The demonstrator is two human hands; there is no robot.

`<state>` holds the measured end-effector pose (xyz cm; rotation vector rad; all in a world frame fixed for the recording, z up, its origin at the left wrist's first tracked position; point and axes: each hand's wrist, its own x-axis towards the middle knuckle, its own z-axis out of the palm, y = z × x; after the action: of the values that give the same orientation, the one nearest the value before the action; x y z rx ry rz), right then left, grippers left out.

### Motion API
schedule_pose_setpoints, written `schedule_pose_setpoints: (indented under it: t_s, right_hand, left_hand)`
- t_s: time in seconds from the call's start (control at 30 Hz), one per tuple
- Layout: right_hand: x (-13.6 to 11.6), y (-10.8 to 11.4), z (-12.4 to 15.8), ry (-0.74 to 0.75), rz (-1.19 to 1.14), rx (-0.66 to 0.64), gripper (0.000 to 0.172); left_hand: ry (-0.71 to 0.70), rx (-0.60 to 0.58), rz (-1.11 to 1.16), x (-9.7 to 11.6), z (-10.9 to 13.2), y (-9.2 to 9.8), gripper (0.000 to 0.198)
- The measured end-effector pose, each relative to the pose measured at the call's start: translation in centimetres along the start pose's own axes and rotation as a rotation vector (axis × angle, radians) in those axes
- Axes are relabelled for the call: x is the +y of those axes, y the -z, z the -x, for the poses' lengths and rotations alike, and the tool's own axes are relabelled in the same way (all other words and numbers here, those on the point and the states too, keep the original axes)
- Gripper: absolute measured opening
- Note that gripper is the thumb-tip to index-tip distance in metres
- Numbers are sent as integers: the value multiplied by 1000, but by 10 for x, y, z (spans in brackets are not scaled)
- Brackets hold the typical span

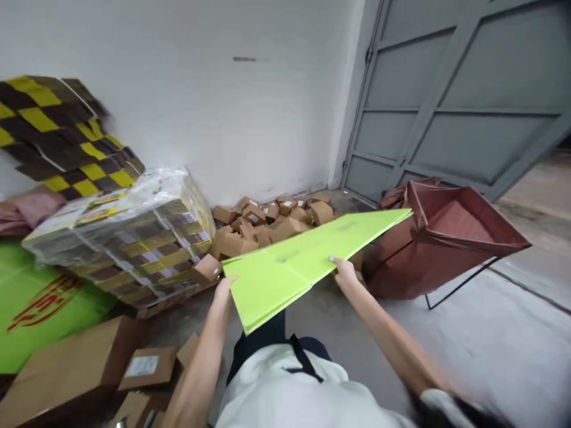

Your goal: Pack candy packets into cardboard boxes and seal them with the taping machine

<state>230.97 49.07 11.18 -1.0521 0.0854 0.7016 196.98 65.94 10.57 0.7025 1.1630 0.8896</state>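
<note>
A large lime-green folded panel [285, 264], flat and made of layered sheets, is held out in front of my body. My left hand [225, 288] grips its left edge, the fingers partly hidden underneath. On the near edge, right of the middle crease, my right hand [343, 270] is closed with the thumb on top. The panel tilts up toward the right, and its far right corner reaches in front of the brown cloth bin. Behind it lies a heap of small cardboard boxes [254, 215], partly covered by the panel.
A plastic-wrapped stack [134, 238] of cartons stands left, with yellow-and-brown bundles [57, 125] behind. A lime-green bag [44, 303] with red print and a large cardboard box [66, 368] lie lower left. Right are a brown cloth bin [446, 238] on a metal frame and a grey metal door [446, 101].
</note>
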Motion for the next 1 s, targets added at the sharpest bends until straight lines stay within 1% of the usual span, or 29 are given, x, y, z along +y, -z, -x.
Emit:
schedule_pose_setpoints:
  t_s: [0.1,0.17,0.2,0.23,0.3,0.37,0.4,0.47,0.53,0.6,0.67,0.77,0.87,0.93,1.0]
  right_hand:
    - [-35,-9,-2,74,-52,-6,33]
    - [-57,-22,-7,124,-80,-24,34]
    - [-67,-31,-10,145,-89,-31,35]
    - [-76,-40,-14,161,-93,-38,36]
    - [-89,-54,-21,176,-87,-51,38]
    - [-93,-59,-25,175,-67,-58,40]
    - [-91,-57,-25,170,-52,-61,39]
    - [-84,-47,-24,151,-21,-60,37]
    - [-72,-34,-21,122,9,-53,36]
    - [-60,-22,-19,93,29,-45,36]
    - [-50,-12,-19,65,38,-37,36]
    - [-42,0,-22,14,29,-7,38]
    - [-37,19,-26,-19,5,54,42]
    - [-34,36,-25,-22,-11,100,42]
    - [-31,55,-21,-18,-26,132,41]
  left_hand:
    - [-34,7,48,17,-15,-43,23]
    - [-80,3,83,34,-24,-71,27]
    - [-104,4,100,43,-29,-82,28]
    - [-127,7,116,53,-34,-90,28]
    - [-166,23,147,68,-42,-98,27]
    - [-189,48,177,70,-45,-96,29]
    - [-191,62,191,66,-45,-93,32]
    - [-171,97,211,48,-38,-83,39]
    - [-127,140,215,23,-28,-73,42]
    - [-86,178,208,3,-18,-64,38]
    - [-64,201,195,-7,-13,-59,32]
    - [-64,193,162,-7,-14,-58,28]
    - [-67,150,119,-8,-17,-63,28]
    - [-57,118,93,-17,-15,-66,28]
    - [-45,95,73,-31,-11,-69,29]
